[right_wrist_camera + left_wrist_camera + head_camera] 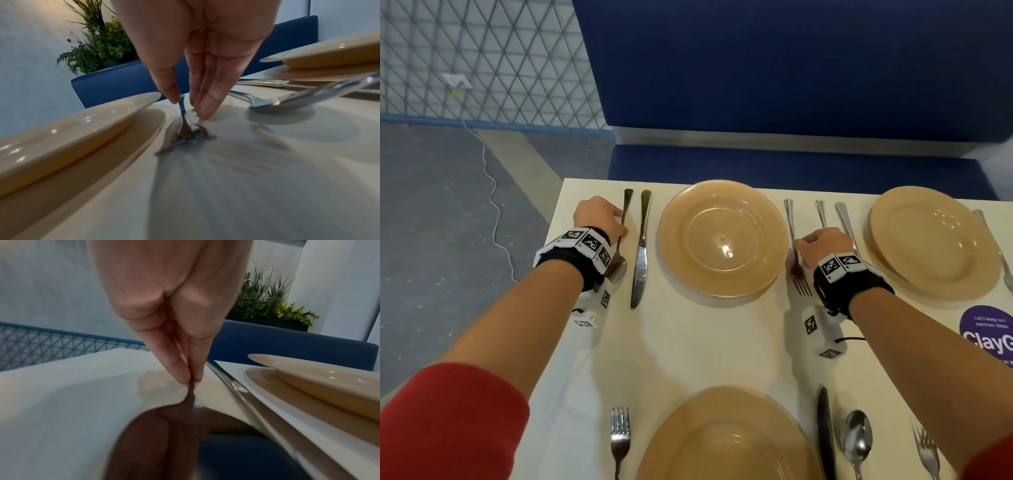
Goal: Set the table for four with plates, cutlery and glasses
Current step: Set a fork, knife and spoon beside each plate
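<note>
Three tan plates show in the head view: a far one [722, 240], one to its right [935, 243] and a near one [726, 438]. My left hand [616, 221] [190, 380] pinches the handle of a spoon [617, 267] [164, 443] lying left of a knife [642, 250] [246, 402], beside the far plate [318, 382]. My right hand [799, 245] [184, 104] holds the handle of a fork [798, 270] [186, 128] between thumb and straight fingers, just right of the far plate [72, 129]. No glasses are in view.
Two more cutlery handles [844, 216] lie right of the fork, among them a spoon [287, 100]. By the near plate lie a fork [619, 438], a knife [825, 435], a spoon [856, 438] and another fork [928, 448]. A blue bench [791, 161] runs behind the table; its left edge [554, 246] drops to the floor.
</note>
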Demonstrator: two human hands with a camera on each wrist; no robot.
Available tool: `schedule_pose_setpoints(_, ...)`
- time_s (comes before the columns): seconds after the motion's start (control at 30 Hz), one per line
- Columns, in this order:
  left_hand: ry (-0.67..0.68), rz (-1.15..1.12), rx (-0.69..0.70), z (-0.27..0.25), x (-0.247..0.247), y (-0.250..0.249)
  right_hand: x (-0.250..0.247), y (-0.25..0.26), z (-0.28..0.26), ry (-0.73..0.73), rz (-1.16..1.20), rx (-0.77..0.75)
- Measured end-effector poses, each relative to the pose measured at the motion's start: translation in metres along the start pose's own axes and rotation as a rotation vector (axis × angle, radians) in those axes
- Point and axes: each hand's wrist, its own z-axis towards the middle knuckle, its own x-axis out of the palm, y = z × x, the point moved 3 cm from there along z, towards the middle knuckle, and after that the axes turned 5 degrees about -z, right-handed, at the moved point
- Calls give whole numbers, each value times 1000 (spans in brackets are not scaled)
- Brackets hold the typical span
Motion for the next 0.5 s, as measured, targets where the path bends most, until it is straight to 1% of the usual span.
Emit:
schedule_pose_setpoints(0.2, 11, -6, -15, -3, -1, -3, -1, -4, 2, -10, -7, 6)
schedule_pose_setpoints(0.33, -48, -33, -16, -9, -10, -7, -13, -6, 0, -45, 18, -7)
schedule_pose_setpoints(0.43, -80, -38, 33, -17, -18, -16, -24, -5, -8, -65, 28, -36)
schedule_pose_setpoints(0.5, -79, -25, 81, -26, -19, -27, -31, -6, -16, -83, 52, -51)
